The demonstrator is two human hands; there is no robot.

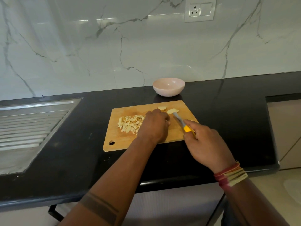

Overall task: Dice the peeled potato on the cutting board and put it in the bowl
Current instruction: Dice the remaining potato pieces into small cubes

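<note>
Head view. Wooden cutting board [123, 139], rectangular with rounded corners and a hanging hole at its near left corner, lying flat on a glossy black counter [228, 101], long axis running left to right.

Pale diced potato [130, 123] heaped on the board's left half in small rough cubes. Two uncut potato slices [173, 110] flat near the board's far edge, long axes roughly left to right.

Left hand [155, 126] knuckles up on the board's middle, fingers curled down and bunched; whatever lies under them hidden, so cannot tell if anything is gripped.

Right hand [206, 147] wrapped round the yellow handle of a knife [180, 122]; grey blade pointing away and left, tip near the closer slice.

Smooth pink bowl [168, 86], round and shallow, upright just beyond the board.

Ribbed steel drainboard [32, 121] at left.
</note>
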